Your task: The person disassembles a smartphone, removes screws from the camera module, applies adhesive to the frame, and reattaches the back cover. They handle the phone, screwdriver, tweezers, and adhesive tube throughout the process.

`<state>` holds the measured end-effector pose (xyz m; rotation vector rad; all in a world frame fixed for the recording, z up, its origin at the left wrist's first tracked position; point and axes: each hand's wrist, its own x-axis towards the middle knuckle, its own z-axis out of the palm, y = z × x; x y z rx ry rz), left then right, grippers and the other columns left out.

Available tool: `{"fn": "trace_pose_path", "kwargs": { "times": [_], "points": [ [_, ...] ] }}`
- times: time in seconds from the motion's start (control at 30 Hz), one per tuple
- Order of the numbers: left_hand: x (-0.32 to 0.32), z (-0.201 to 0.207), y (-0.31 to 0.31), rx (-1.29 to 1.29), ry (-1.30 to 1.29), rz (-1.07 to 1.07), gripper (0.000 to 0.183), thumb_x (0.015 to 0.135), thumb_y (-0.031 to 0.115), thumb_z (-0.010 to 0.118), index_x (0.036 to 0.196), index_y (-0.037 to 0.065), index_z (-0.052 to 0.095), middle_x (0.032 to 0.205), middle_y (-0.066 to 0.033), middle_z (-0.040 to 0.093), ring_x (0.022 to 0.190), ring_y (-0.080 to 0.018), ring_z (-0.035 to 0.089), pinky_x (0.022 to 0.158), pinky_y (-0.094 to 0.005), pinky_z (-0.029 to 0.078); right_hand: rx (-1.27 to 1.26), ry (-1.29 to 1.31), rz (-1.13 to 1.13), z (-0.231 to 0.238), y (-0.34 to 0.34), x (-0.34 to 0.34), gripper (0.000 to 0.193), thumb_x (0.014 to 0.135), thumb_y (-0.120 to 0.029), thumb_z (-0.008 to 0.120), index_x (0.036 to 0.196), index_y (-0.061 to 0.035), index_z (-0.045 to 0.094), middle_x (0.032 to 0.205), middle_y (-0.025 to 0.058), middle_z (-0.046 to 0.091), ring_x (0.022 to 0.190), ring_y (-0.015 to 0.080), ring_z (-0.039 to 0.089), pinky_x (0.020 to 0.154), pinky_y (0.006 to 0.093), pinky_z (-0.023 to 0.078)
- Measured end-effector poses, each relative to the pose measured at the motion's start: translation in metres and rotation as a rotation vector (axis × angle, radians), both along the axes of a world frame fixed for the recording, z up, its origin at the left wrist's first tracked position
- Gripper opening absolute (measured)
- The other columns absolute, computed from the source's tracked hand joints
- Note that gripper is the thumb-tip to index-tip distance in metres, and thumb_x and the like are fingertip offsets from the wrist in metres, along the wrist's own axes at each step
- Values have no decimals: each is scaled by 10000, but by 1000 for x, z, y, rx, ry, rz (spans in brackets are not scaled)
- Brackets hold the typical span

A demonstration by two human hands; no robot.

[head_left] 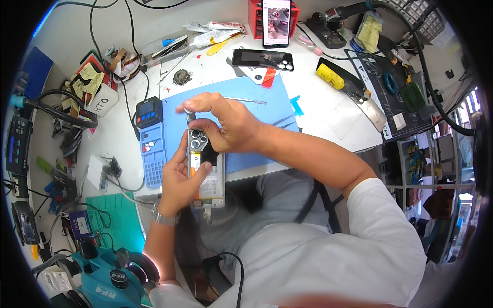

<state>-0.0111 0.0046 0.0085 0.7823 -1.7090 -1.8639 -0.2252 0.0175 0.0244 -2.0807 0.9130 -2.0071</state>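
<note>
An opened smartphone is tilted at the front edge of a blue mat, its battery and triple-lens camera module showing. My left hand grips it from the left, with the thumb across the battery. A whitish cable connector hangs at the phone's lower end. Above the camera module, my right hand is closed round a small grey screwdriver, index finger over its top. The screwdriver is seen nearly end-on, so its tip is hidden. A thin metal spudger lies beyond my right hand.
A blue parts tray and a small dark-screened device sit left of the mat. Behind lie a black phone back panel and a propped-up phone. A yellow-handled blade is at right; a teal microscope stands lower left.
</note>
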Motion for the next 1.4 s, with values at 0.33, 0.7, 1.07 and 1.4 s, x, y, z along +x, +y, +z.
{"fn": "trace_pose_path", "kwargs": {
  "times": [0.33,0.7,1.07,1.4],
  "points": [
    [0,-1,0,0,-20,0,842,921,-86,671,1624,-68,207,1478,-159,535,1284,-177,579,1086,-321,476,-13,-18,64,-5,1,0,516,807,153,748,1244,-86,612,1077,126,704,937,263,722,772,340,611],
    [0,0,0,-20,0,-11,837,933,-76,667,1630,-54,205,1449,-146,564,1279,-166,580,1069,-308,477,-41,43,-19,-1,2,-4,500,804,124,778,1232,-73,610,1057,119,706,942,277,718,789,352,602],
    [1,-2,0,13,22,-12,862,936,-71,678,1636,-50,177,1467,-161,549,1283,-171,575,1080,-314,474,-15,98,-6,-9,2,-8,582,812,139,766,1307,-69,543,1091,135,697,1028,285,718,850,357,613],
    [-2,1,1,-46,21,-13,870,924,-91,673,1635,-55,172,1459,-163,557,1272,-172,583,1082,-314,471,25,16,-65,-8,-3,-8,553,914,129,670,1386,-49,442,1109,152,652,950,200,694,816,342,610]
  ]
}}
